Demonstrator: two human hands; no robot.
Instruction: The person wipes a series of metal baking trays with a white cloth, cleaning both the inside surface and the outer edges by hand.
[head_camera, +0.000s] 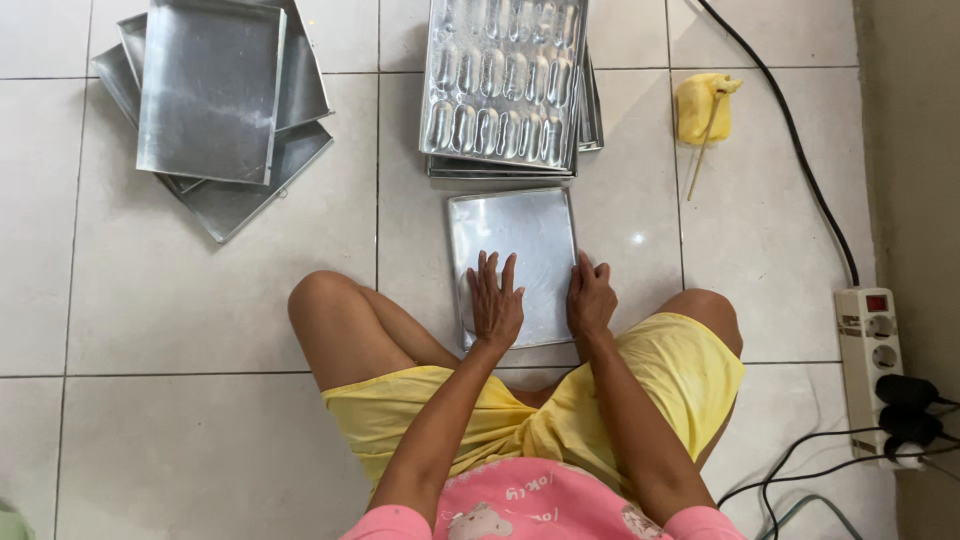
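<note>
Tray (520, 245) lies flat on floor (180, 290) btwn the seated person's knees, long axis running away from them. L hand (494, 303) rests palm-down inside it, fingers spread, gripping nothing. R hand (590, 298) curls over tray's right edge, fingers bent, loosely holding rim. Both hands at near end; L more central. Beyond: moulded pan stack (505, 80), plain tray pile (215, 100) far left, yellow cloth w/ stick (703, 108) right.

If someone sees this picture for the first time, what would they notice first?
Probably the flat metal tray on the tiled floor in front of the seated person, with the left hand pressed flat on it and the right hand at its right edge. Next, the moulded tray stacked just beyond it, and the tray pile at upper left.
</note>
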